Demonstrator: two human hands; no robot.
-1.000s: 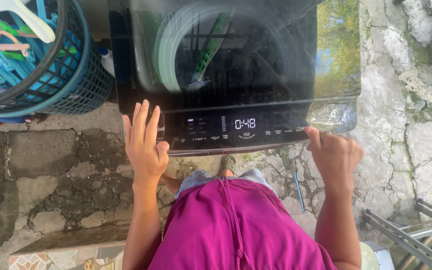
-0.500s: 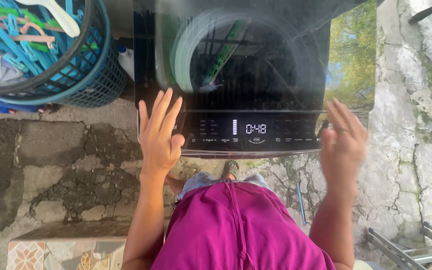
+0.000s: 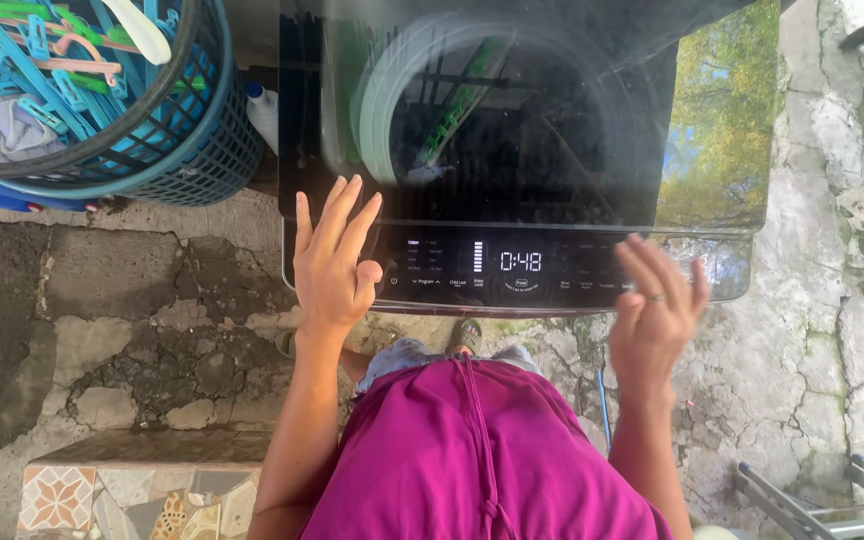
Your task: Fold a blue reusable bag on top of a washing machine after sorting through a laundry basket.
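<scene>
- A top-loading washing machine with a dark, glossy glass lid [image 3: 512,120] is standing at the top middle of the head view, its lid lying closed and mirroring trees and sky along its right side.
- A black control panel strip with white lit digits [image 3: 518,262] is running along the near edge of that washer, facing the person.
- The left hand [image 3: 335,268] is lying flat and fully open at the washer's near left corner, fingers [image 3: 337,215] spread and reaching onto the lid edge, thumb beside the panel's left end; it is gripping nothing.
- The right hand [image 3: 655,310] is hovering at the near right end of the panel, open with loosely fanned fingers, a ring showing on one; it is motion-blurred, holding nothing, and whether it is touching the panel cannot be told.
- A round blue plastic lattice basket [image 3: 167,140] is sitting just left of the washer, filled with blue, green and pink plastic clothes hangers [image 3: 47,55].
- A white plastic bottle [image 3: 264,112] is standing between that basket and the washer's left wall.
- The person's magenta garment [image 3: 472,450] is hanging directly below the washer's front.
- Cracked grey concrete ground [image 3: 142,320] is spreading on both sides of the washer.
- A patterned tile ledge [image 3: 122,495] is lying far below and left of the washer.
- Grey metal bars [image 3: 832,500] are showing far below and right of it.
</scene>
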